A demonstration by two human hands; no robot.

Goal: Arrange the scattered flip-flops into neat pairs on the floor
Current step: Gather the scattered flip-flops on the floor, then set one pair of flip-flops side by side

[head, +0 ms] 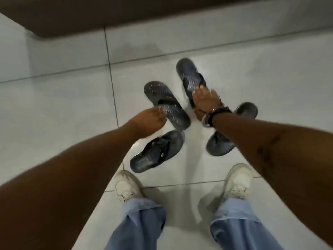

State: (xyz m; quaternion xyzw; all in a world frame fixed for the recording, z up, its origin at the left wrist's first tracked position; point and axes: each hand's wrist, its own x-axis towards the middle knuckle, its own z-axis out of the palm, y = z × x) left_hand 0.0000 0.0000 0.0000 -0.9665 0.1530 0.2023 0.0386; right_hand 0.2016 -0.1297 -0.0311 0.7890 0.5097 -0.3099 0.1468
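Four dark flip-flops lie scattered on the white tiled floor (pixel 54 109). My left hand (pixel 150 122) reaches over the middle flip-flop (pixel 162 93), its curled fingertips at the strap; blur hides whether it grips. My right hand (pixel 204 100), with bands on the wrist, lies flat over the heel end of the far flip-flop (pixel 187 71), fingers stretched onto its strap. A third flip-flop (pixel 156 154) lies at an angle below my left hand. The fourth flip-flop (pixel 220 145) is partly hidden under my right forearm.
My two white sneakers (pixel 128 184) (pixel 237 181) and blue jeans stand just behind the flip-flops. A dark brown piece of furniture (pixel 126 15) runs along the far edge of the floor. Bare tiles stretch out to the left and right.
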